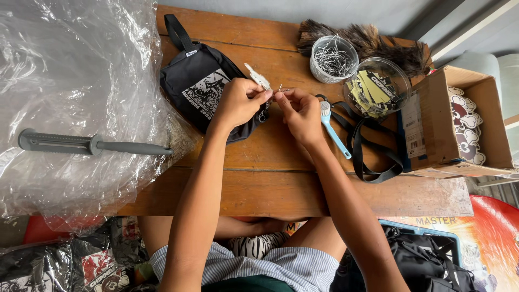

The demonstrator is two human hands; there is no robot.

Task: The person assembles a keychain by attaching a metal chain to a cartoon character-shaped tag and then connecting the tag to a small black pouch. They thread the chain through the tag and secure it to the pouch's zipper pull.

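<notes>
Nearest the camera, a striped cloth (254,265) covers the person's lap, with a black bag (432,259) on the floor to the right and printed dark garments (65,267) to the left. Beyond the lap runs a worn wooden table (281,189).

Both forearms reach up over its near edge and meet at mid-table. The left hand (237,101) pinches a pale key-shaped tag (258,77) between thumb and fingertips, the tag tilted up and to the left. The right hand (300,111) is closed in a fingertip pinch on a thin ball chain (279,88) (too fine to follow along its length), just right of the tag. Both hands hover over the right end of a black pouch (201,86) with a white print.

Right of the right hand lies a light-blue brush (332,130), across a black strap (373,162). At the left, crumpled clear plastic sheeting (75,81) holds a grey handled tool (89,144).

Farther off stand a clear tub of chains (333,58) and a clear tub of black-and-yellow tags (377,86), before a feather duster (373,40). An open cardboard box (459,127) sits at the right edge.
</notes>
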